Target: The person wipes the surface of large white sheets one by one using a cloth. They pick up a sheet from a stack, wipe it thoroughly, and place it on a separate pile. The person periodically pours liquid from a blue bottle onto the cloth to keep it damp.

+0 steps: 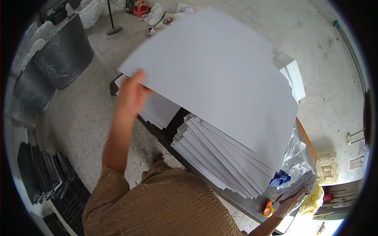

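My left hand [134, 94] pinches the near left edge of a large white sheet [212, 74], thumb on top. The sheet is tilted over the table and slightly blurred at its far left edge. Beneath it lies a fanned stack of white sheets [216, 157], and a second white stack [159, 112] shows near my left hand. At the table's right end my right hand [291, 204], in a whitish glove, is closed on a crumpled whitish cloth-like thing [301, 183]. Beside it lie an orange ring-shaped thing [268, 208] and a blue plastic piece [279, 179].
Clear plastic film [295, 153] and a yellow bag [314, 198] lie near my right hand. More white sheets [291, 74] show past the raised one. Grey bins [65, 55] stand far left, dark panels [47, 169] near left. A red stool [140, 8] is at the back.
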`<state>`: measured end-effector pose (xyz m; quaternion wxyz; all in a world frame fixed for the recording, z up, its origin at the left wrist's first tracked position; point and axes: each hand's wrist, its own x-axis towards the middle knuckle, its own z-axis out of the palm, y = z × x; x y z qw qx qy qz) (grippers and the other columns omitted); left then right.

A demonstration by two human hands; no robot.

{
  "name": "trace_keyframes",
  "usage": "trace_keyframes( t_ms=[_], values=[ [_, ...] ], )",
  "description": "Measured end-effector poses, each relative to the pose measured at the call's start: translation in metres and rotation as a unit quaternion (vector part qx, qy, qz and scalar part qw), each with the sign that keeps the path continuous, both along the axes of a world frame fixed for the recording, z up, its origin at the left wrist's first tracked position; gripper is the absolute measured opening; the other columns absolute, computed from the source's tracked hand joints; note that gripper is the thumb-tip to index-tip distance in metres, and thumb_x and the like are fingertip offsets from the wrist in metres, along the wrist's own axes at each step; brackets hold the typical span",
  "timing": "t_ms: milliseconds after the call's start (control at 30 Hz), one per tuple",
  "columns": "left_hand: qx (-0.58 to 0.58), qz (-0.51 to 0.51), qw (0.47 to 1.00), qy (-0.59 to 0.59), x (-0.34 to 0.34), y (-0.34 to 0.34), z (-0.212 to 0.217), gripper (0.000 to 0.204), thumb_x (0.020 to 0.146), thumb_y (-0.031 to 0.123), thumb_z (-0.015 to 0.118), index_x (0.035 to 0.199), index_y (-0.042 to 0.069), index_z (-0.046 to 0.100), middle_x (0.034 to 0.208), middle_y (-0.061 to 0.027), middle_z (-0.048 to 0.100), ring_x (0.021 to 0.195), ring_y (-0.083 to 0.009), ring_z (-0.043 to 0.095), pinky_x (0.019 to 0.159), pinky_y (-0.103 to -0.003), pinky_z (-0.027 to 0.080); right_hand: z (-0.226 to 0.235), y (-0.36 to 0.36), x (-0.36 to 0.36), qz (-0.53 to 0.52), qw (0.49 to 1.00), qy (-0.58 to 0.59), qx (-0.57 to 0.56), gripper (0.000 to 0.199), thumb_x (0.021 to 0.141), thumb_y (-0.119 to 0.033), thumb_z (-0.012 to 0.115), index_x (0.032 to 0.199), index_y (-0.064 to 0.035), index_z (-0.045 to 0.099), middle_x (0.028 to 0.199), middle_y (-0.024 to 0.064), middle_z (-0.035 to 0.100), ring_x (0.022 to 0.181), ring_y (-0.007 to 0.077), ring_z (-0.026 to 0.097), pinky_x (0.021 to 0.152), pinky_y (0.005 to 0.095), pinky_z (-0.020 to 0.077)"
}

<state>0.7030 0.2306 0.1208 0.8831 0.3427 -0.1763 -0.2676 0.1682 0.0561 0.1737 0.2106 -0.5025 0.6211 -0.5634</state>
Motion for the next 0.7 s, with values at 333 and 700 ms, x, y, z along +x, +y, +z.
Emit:
trace_keyframes(
  t_ms=[333, 700],
  values=[
    [0.136, 0.065, 0.988, 0.015, 0.241, 0.138, -0.183, 0.043, 0.098, 0.016, 0.059, 0.135, 0.001, 0.044, 0.127, -0.0121, 0.059, 0.114, -0.0258, 0.061, 0.098, -0.046, 0.051, -0.001, 0.018, 0.052, 0.059, 0.998, 0.013, -0.002, 0.059, 0.101, -0.049, 0.047, 0.138, -0.0027, 0.045, 0.118, 0.0105, 0.057, 0.089, 0.016, 0.057, 0.068, 0.0283, 0.0505],
    [0.237, -0.068, 0.96, 0.135, 0.23, 0.102, -0.377, 0.042, 0.097, 0.021, 0.061, 0.131, -0.001, 0.048, 0.122, -0.0103, 0.06, 0.113, -0.0261, 0.059, 0.096, -0.045, 0.05, 0.02, 0.023, 0.104, 0.112, 0.994, -0.007, 0.0, 0.046, 0.101, -0.035, 0.054, 0.131, -0.0003, 0.053, 0.1, 0.004, 0.063, 0.08, 0.0103, 0.056, 0.064, 0.0231, 0.0466]
  ],
)
